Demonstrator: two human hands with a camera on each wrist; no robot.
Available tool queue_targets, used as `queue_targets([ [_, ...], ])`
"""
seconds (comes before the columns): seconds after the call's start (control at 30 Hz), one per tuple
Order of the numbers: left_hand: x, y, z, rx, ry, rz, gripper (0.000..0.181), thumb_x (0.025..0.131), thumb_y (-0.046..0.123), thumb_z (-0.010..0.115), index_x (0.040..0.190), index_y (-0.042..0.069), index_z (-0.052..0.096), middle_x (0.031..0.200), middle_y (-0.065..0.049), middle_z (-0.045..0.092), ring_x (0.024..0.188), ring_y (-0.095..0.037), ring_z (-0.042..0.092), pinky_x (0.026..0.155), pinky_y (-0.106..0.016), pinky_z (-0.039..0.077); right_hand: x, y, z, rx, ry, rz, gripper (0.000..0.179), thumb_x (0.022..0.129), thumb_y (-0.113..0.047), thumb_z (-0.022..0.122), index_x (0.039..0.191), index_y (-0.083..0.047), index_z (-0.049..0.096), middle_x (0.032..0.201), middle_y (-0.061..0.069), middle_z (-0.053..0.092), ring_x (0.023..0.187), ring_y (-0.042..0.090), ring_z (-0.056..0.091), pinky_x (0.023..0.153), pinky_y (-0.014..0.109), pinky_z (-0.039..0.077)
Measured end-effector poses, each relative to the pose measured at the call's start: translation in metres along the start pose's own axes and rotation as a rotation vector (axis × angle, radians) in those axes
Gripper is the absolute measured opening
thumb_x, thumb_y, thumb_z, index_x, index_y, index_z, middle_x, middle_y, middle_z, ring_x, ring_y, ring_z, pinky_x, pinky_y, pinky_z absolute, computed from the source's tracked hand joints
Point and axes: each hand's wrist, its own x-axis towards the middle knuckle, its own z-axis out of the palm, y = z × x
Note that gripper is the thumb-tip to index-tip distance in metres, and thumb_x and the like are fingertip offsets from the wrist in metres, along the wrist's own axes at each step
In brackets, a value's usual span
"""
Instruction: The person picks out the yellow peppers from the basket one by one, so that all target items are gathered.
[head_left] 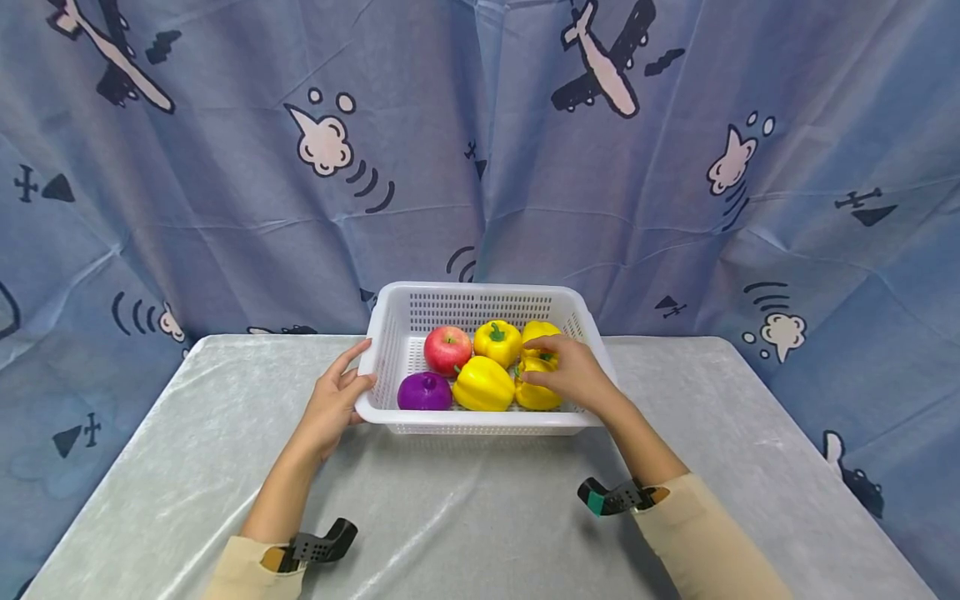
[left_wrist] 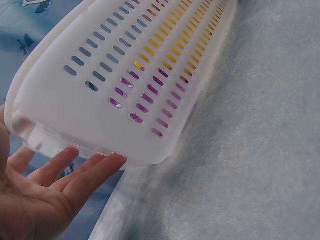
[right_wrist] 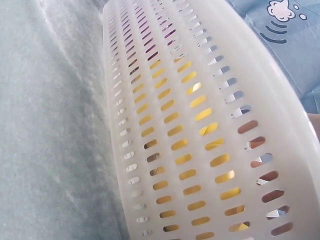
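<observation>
Holding white slotted plastic basket [head_left: 480,419]: yellow bell peppers [head_left: 539,397] inside, remainder unclear.
Left hand [head_left: 332,407] clamped on basket; right hand [head_left: 573,372] grip: can't tell.

Head cam: whole basket [head_left: 480,419] viewed fwd & down from above, mid-distance, w/ tabletop [head_left: 442,508] & curtain [head_left: 480,158] behind incl. L wrist cam: basket's near wall [left_wrist: 90,117] seen v. close from its L end, facing R along it; L hand [left_wrist: 55,195] caught lower L. R wrist cam: same wall seen close up from R end, facing L. Basket shared by all 3.
</observation>
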Motion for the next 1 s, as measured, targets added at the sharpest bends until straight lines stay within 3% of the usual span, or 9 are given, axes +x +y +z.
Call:
queue_targets([
  [0.53, -0.0002, 0.0013, 0.0005, 0.007, 0.004, -0.001, 0.062, 0.103, 0.011, 0.048, 0.16, 0.028, 0.03, 0.154, -0.022, 0.047, 0.119, -0.033, 0.063, 0.077, -0.033, 0.063, 0.0022, 0.0041, 0.0023, -0.022, -0.018, -0.012, 0.049, 0.085, -0.018, 0.08, 0.129, -0.002, 0.067, 0.131, 0.019, 0.067, 0.125, 0.039, 0.059, 0.109, 0.057, 0.046],
  [1.0, 0.0004, 0.0008, 0.0002, 0.007, 0.007, -0.002, 0.061, 0.103, 0.012, 0.048, 0.159, 0.029, 0.03, 0.153, -0.023, 0.047, 0.117, -0.032, 0.064, 0.077, -0.033, 0.063, 0.0031, 0.0066, 0.0023, -0.054, -0.104, -0.028, 0.053, 0.081, -0.016, 0.083, 0.13, -0.003, 0.067, 0.128, 0.016, 0.069, 0.12, 0.034, 0.06, 0.11, 0.055, 0.045],
])
